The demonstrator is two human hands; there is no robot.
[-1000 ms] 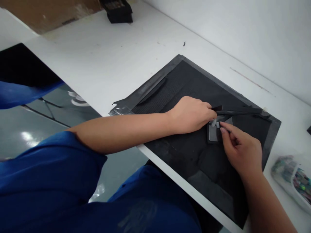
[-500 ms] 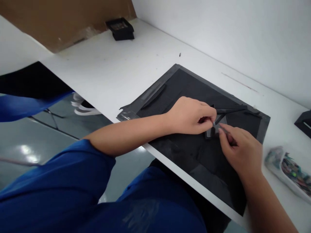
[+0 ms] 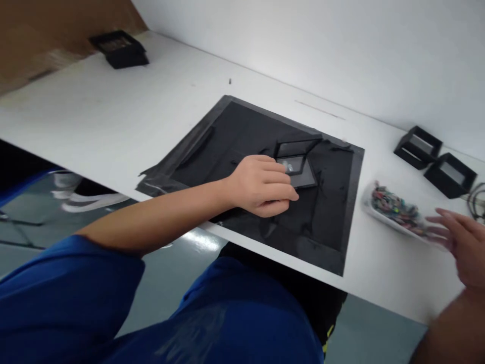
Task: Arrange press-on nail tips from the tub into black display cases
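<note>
My left hand (image 3: 263, 186) is closed, knuckles up, above the black mat (image 3: 242, 126). Whatever its curled fingers may hold is hidden from me. Just beyond those fingers lies an opened black box (image 3: 308, 177) with thin frames and greyish panels, partly covered by the hand. A small clear piece (image 3: 288, 167) shows at the box's near frame. My right hand (image 3: 468, 242) has its fingers spread at the right end of a white plastic tub (image 3: 382, 217). Small mixed-colour bits (image 3: 396, 205) fill that tub.
Two black open-framed boxes (image 3: 419, 146) stand at the right by the wall, a dark cable (image 3: 475, 202) beside them. Another black box (image 3: 123, 50) sits at the far left near a brown board (image 3: 68, 35). The white table's front edge (image 3: 284, 255) runs before my lap.
My right hand has left the small grey piece near my left hand and swung right to the tub, its fingers opening. The view has turned right, bringing the two black boxes fully in.
</note>
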